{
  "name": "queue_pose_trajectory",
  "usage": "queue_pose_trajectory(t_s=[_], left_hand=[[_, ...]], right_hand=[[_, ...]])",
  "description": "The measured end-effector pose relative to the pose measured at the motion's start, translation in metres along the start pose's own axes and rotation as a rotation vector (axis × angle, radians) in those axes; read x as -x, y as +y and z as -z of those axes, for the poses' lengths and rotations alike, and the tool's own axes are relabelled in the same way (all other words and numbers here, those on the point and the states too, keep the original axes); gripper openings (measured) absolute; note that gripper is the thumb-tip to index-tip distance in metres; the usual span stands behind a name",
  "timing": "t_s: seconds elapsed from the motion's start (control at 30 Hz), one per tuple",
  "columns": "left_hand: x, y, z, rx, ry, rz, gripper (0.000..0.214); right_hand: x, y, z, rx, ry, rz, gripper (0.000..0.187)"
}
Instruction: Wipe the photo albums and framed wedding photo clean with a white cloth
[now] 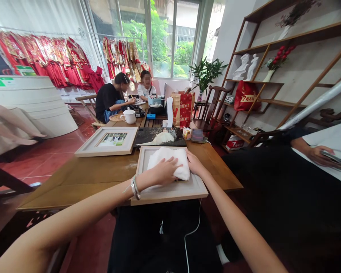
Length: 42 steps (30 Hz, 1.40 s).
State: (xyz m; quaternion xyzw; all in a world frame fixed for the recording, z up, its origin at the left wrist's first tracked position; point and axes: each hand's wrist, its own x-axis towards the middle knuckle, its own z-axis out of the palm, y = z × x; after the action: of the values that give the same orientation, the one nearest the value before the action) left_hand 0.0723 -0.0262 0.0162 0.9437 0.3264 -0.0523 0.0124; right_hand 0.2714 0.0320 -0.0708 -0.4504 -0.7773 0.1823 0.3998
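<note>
In front of me, a light wood picture frame (170,196) lies at the table's near edge. A folded white cloth (161,153) covers much of its middle, so most of the picture is hidden. My left hand (166,170) rests flat on the cloth with its fingers stretched out; a bracelet circles that wrist. At the right rim of the frame, my right hand (194,163) grips the edge beside the cloth, its fingertips partly hidden. A second picture frame (81,151), with a small photo in it, lies to the left on the table.
Behind the frames on the wooden table (96,178) are a dark tray (142,137), a white teapot (129,115) and a red paper bag (184,110). Two people sit at the far end. At right, another person's hand (325,155) holds a phone. A white cable (185,242) hangs down.
</note>
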Motion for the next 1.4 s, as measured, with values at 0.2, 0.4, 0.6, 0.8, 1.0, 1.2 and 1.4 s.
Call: queue_pose_trajectory(t_s=[0.2, 0.4, 0.6, 0.8, 1.0, 1.2, 1.4], left_hand=[[0.048, 0.061, 0.011, -0.04, 0.089, -0.076, 0.05], [0.053, 0.092, 0.015, -0.153, 0.118, -0.024, 0.041], [0.016, 0.076, 0.005, -0.2, 0.112, 0.144, 0.038], [-0.018, 0.025, -0.002, -0.288, 0.135, 0.332, 0.04], [-0.04, -0.017, -0.005, -0.237, 0.183, 0.243, 0.048], [-0.024, -0.013, 0.0, -0.181, 0.13, 0.133, 0.049], [0.022, 0.047, 0.002, -0.168, 0.083, 0.043, 0.042]], right_hand=[[-0.001, 0.014, -0.004, 0.039, 0.024, -0.067, 0.045], [-0.001, 0.015, -0.007, 0.045, 0.032, -0.083, 0.045], [0.001, 0.014, -0.006, 0.05, 0.033, -0.072, 0.047], [0.0, 0.012, -0.007, 0.039, 0.038, -0.088, 0.046], [-0.001, 0.01, -0.005, 0.015, 0.028, -0.058, 0.047], [-0.001, 0.005, -0.004, 0.015, 0.038, -0.057, 0.047], [0.0, 0.009, -0.002, -0.006, 0.025, -0.079, 0.045]])
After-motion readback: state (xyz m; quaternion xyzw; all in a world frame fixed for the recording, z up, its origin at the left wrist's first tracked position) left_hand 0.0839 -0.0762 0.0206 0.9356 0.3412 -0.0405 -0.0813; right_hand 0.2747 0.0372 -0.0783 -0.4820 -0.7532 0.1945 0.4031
